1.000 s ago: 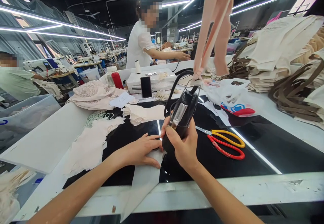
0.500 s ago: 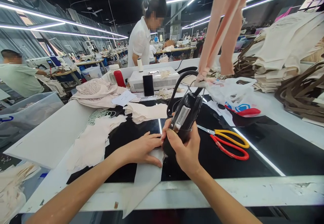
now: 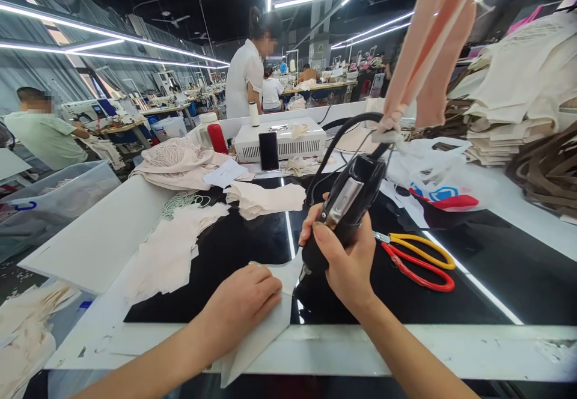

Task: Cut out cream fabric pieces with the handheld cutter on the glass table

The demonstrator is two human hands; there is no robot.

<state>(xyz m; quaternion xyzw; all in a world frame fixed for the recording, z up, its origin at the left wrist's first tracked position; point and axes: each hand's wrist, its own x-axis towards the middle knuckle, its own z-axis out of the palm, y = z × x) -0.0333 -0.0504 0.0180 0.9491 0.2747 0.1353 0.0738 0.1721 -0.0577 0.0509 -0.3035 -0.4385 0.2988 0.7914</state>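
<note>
My right hand (image 3: 345, 255) is wrapped round a black handheld tool (image 3: 347, 207) with a metal plate and a cable. The tool's narrow tip is beside the right edge of a thin pale fabric piece (image 3: 265, 327). Pressed on that piece, my left hand (image 3: 247, 297) has its fingers together and curled; whether it pinches the fabric is hidden. The fabric lies on the black glossy tabletop (image 3: 216, 273) and hangs over the front edge. Peach strips (image 3: 433, 50) tied at the tool's top reach upward.
Yellow-and-red scissors (image 3: 421, 261) lie to the right. Pale fabric stacks (image 3: 265, 199) are behind and left. A white box (image 3: 279, 140), phone (image 3: 269, 151) and red spool (image 3: 217, 139) stand at the back, a plastic bag (image 3: 433, 170) at right. A person (image 3: 246, 77) stands beyond the table.
My left hand has drawn its spread fingers together and come nearer on the fabric. My right hand has tilted the tool rightward, off my left fingertips. The view has shifted slightly.
</note>
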